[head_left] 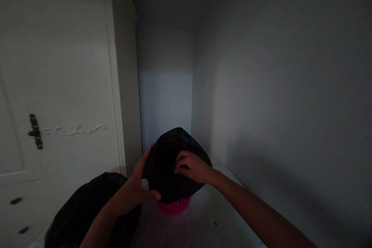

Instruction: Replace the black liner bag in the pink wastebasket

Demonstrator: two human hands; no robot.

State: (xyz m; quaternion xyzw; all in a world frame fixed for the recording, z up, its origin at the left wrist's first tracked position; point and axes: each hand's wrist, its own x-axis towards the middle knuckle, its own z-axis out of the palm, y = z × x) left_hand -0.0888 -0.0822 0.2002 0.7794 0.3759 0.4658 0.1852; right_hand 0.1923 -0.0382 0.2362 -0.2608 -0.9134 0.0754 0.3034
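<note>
Pink perforated basket (174, 207), mouth draped in a black plastic bag (164, 184), sits at frame's 6 o'clock over a white surface (209, 213). Left hand (134, 190) grasps the black plastic bag at its 9 o'clock edge, thumb toward 7. Right hand (192, 166) reaches in from 4, fingers curled; cannot tell whether anything is pinched. Mouth tilts toward wearer; basket axis runs roughly 6 to 12, base at 6. Judgement: steady the edge left-handed, work fingertips lightly against the film, avoid tearing.

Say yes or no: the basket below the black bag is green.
No, the basket showing below the black bag is pink.
</note>
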